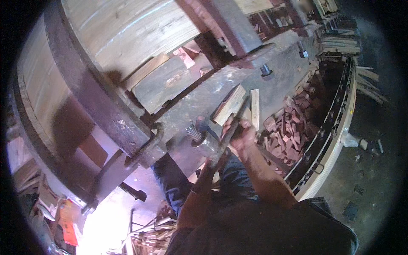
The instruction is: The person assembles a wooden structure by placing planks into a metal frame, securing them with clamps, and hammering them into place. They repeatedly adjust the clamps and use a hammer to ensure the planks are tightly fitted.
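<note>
My right hand is wrapped around the upper part of a long dark bar, which slants up and away from me. At the bar's lower end is my left hand, closed on it and partly blurred. Just beyond my right hand, a pale wooden block and a narrower wood strip rest on a worn steel beam. Beside the bar on the left, a threaded bolt sticks out of a round metal collar.
A large curved wooden body with a metal band fills the upper left. Bolts stand along the beam. Many wood offcuts lie in a trough at right, bordered by a chain. Another threaded rod juts out lower left, near glare.
</note>
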